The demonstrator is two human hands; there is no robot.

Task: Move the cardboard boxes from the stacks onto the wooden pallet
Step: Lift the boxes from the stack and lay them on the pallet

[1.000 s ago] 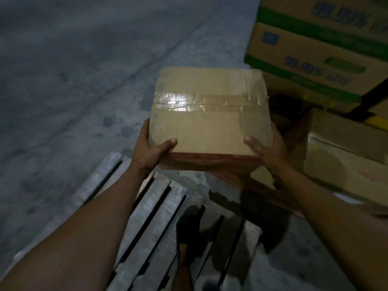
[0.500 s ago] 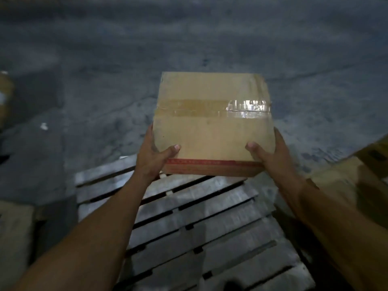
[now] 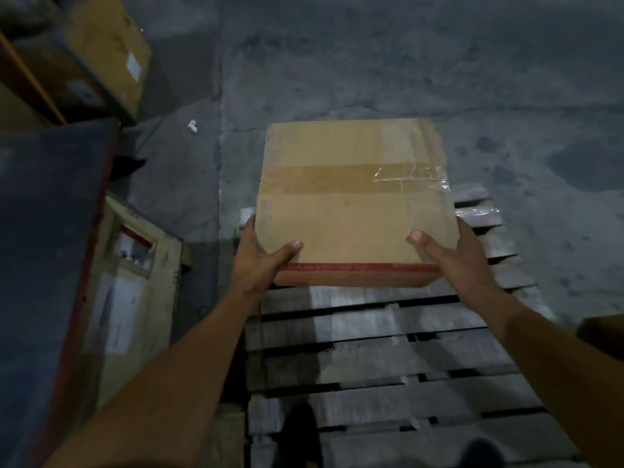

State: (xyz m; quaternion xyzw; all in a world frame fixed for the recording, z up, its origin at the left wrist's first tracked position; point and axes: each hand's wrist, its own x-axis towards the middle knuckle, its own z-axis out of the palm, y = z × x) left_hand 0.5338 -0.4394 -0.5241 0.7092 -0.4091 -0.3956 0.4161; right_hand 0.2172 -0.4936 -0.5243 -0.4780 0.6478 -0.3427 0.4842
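A taped brown cardboard box with a red stripe on its near side hangs above the far part of the wooden pallet. My left hand grips its near left corner, thumb lying on top. My right hand holds the near right corner the same way. The fingers of both hands are hidden under the box. The pallet's grey slats run left to right below my arms, and no box shows on them.
Left of the pallet stand a dark blue slab with a red edge and a labelled carton. More cartons sit at the top left. A box corner shows at the right edge. My shoes are at the pallet's near end. Concrete floor lies beyond.
The view has swung left from the printed box stacks to the pallet. The box, still in both hands, now hangs over the pallet's far slats.
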